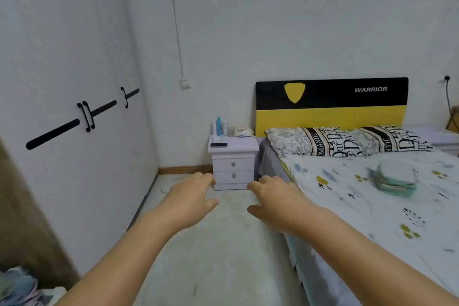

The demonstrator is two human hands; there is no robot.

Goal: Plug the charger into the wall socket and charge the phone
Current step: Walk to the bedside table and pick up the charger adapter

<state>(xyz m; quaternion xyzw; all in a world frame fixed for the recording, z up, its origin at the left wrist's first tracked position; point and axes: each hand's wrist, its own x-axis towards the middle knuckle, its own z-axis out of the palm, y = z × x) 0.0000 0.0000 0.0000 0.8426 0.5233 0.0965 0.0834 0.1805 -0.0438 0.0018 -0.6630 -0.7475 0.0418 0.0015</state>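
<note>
A white wall socket is mounted on the far wall, left of the bed, above a white nightstand. A dark phone lies flat on the nightstand top near its front left. A white coiled item that may be the charger rests at the back of the nightstand. My left hand and my right hand are stretched forward over the floor, fingers apart, holding nothing, well short of the nightstand.
A white wardrobe with black handles lines the left side. A bed with a black and yellow headboard, two pillows and a green item fills the right. Bottles stand on the nightstand. A floor aisle runs between.
</note>
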